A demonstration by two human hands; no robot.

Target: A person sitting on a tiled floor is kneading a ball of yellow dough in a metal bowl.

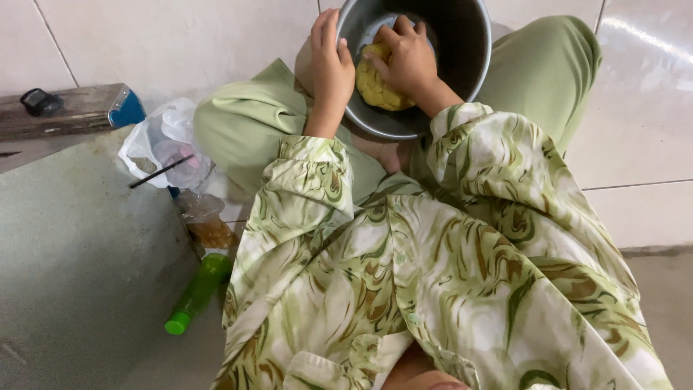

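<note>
Dough [377,85] lies under the right hand [410,59]'s pressing grip; left hand [331,68] clasps the bowl [469,54] rim.

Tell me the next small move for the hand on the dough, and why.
Probably press the right hand down and fold the dough inward. The yellow lump looks rough and sits against the near wall of the bowl, whose rim the left hand grips to steady it.

A green bottle [196,293] lies on its side on the floor [642,108], beside a grey metal sheet [79,260]. Near it sit a clear packet [206,222] with brown contents and a white plastic bag [162,141] with a dark stick [160,172] across it. A wooden block [68,110] lies behind.
</note>
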